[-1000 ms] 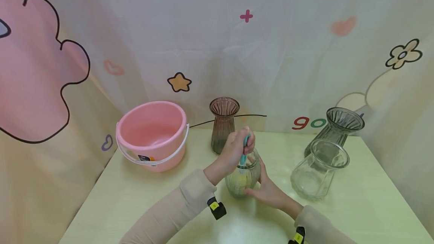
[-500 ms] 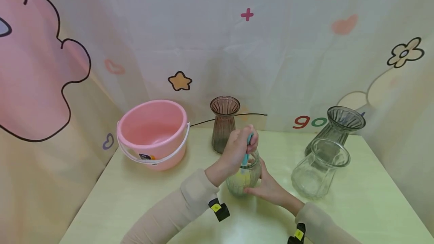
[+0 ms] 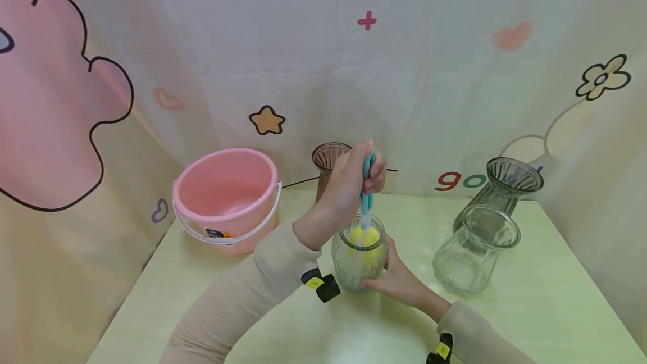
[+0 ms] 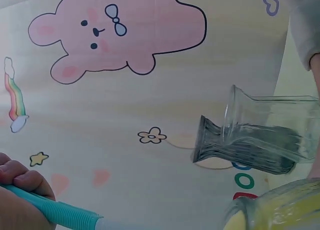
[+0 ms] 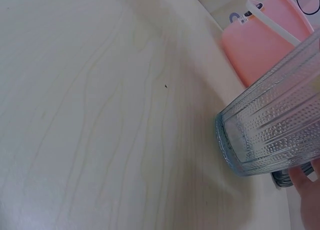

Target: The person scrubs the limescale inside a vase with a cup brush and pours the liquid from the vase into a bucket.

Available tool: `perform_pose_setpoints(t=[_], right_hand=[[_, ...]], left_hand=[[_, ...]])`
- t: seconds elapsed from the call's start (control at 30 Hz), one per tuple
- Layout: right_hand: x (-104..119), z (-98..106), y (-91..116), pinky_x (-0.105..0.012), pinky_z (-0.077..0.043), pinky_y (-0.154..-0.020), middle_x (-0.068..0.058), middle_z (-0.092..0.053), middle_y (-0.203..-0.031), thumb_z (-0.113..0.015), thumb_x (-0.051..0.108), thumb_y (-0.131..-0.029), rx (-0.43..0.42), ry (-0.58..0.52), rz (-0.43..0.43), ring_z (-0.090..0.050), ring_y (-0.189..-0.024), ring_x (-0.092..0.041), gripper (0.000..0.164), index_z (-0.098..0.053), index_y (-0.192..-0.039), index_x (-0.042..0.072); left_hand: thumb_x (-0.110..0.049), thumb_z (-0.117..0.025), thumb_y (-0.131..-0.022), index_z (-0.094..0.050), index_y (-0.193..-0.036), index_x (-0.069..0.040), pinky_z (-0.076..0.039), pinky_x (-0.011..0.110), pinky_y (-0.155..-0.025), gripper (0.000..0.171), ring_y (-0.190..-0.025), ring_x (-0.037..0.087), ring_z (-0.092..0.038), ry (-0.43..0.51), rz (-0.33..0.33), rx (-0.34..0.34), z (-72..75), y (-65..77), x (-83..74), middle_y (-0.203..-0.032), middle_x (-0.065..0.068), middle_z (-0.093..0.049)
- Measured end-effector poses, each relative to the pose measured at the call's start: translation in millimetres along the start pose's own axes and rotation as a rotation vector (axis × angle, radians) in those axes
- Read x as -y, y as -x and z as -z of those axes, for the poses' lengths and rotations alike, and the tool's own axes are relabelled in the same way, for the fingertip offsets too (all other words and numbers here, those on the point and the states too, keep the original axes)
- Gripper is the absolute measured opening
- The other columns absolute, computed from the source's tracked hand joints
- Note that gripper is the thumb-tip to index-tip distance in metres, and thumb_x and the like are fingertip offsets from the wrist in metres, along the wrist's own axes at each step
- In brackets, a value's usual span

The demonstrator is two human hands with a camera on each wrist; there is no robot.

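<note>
My left hand grips the turquoise handle of a sponge bottle brush, held upright over a ribbed clear glass vase. The brush's yellow sponge head sits inside the vase's mouth, its top at the rim. My right hand holds the vase around its right side, thumb in front; the far fingers are hidden behind the glass. In the left wrist view the ridged brush handle points toward the vase mouth. The right wrist view shows the vase's textured wall and base close to the table.
A pink bucket with a white handle stands left. Behind my left hand is a brownish ribbed vase, partly hidden. A clear glass vase and a grey fluted vase stand at the right. A printed curtain hangs behind the table.
My left hand has risen with the brush, bringing the yellow sponge from deep in the vase up to its mouth. My right hand keeps its hold on the vase, nearly unmoved.
</note>
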State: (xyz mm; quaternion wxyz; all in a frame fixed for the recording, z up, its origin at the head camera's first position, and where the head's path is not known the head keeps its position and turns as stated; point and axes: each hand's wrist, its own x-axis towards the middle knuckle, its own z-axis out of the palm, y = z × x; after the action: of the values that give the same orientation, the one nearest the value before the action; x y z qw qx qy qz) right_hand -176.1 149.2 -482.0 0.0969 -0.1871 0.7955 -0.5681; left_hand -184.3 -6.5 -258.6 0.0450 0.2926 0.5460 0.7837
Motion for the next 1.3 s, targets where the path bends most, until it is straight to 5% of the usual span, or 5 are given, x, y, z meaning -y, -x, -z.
perform_pose_setpoints(t=[0.17,0.43,0.6,1.0,1.3], right_hand=[[4,-1,1,-0.045,-0.036,-0.096,-0.013,-0.039,-0.134,-0.077,0.016,-0.073,-0.005,0.005,0.023,-0.047,-0.115,-0.028,0.104,0.001,-0.142,0.018],[0,-5,2,-0.041,-0.035,-0.098,-0.012,-0.036,-0.137,-0.078,0.020,-0.072,-0.051,0.021,0.022,-0.041,-0.121,-0.028,0.105,0.000,-0.143,0.022],[0,-7,2,-0.049,-0.029,-0.101,-0.012,-0.032,-0.141,-0.077,0.019,-0.073,-0.042,0.007,0.060,-0.035,-0.126,-0.030,0.106,0.002,-0.143,0.023],[0,7,1,-0.057,-0.026,-0.103,-0.008,-0.006,-0.152,-0.072,0.019,-0.079,0.115,0.010,0.058,-0.020,-0.135,-0.031,0.109,0.014,-0.143,0.035],[-2,9,1,-0.057,-0.028,-0.100,-0.005,-0.028,-0.145,-0.078,0.022,-0.072,0.095,0.033,0.035,-0.028,-0.131,-0.029,0.101,-0.007,-0.144,0.026]], left_hand=[[-0.027,-0.030,-0.092,-0.033,-0.060,-0.010,-0.022,0.022,-0.048,0.037,-0.046,0.009,-0.026,0.031,0.074,-0.031,4.2,6.2,20.1,-0.051,-0.004,-0.030],[-0.023,-0.027,-0.095,-0.033,-0.063,-0.006,-0.024,0.025,-0.050,0.037,-0.049,0.012,-0.027,-0.085,0.119,-0.019,14.0,21.3,59.7,-0.055,-0.002,-0.031],[-0.018,-0.021,-0.098,-0.032,-0.066,0.000,-0.027,0.026,-0.054,0.038,-0.051,0.014,-0.029,-0.159,0.124,-0.007,20.3,28.1,66.5,-0.057,0.002,-0.032],[-0.028,-0.025,-0.097,-0.033,-0.065,-0.006,-0.027,0.023,-0.051,0.040,-0.050,0.012,-0.029,-0.103,0.068,-0.055,32.5,23.1,78.3,-0.056,0.000,-0.031],[-0.028,-0.027,-0.095,-0.033,-0.064,-0.006,-0.026,0.024,-0.050,0.038,-0.049,0.013,-0.029,-0.077,0.093,-0.083,29.4,23.3,75.0,-0.055,0.000,-0.031]])
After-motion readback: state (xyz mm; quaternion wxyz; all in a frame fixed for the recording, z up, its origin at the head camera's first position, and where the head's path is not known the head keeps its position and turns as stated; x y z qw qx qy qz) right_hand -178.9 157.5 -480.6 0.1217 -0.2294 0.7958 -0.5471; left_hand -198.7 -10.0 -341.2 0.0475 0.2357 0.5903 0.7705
